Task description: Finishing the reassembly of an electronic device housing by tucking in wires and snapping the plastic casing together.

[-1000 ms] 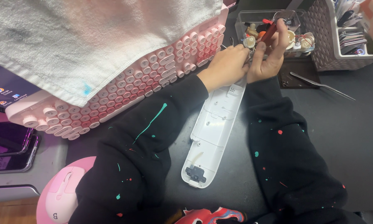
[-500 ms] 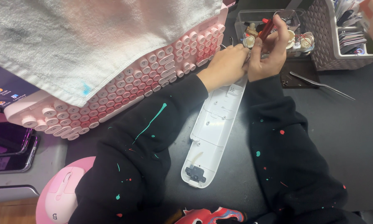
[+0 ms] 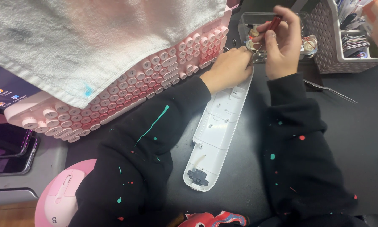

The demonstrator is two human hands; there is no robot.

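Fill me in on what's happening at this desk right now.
A person in paint-flecked black sleeves works at the top end of an opened white plastic casing lying on the dark desk. The left hand pinches a small part there, while the right hand holds a red-handled tool to it. A pink keyboard under a white towel sits to the left, metal tweezers to the right.

We see the right hand gripping a red-handled tool; the left hand pinches a small part beside the white casing and pink keyboard.
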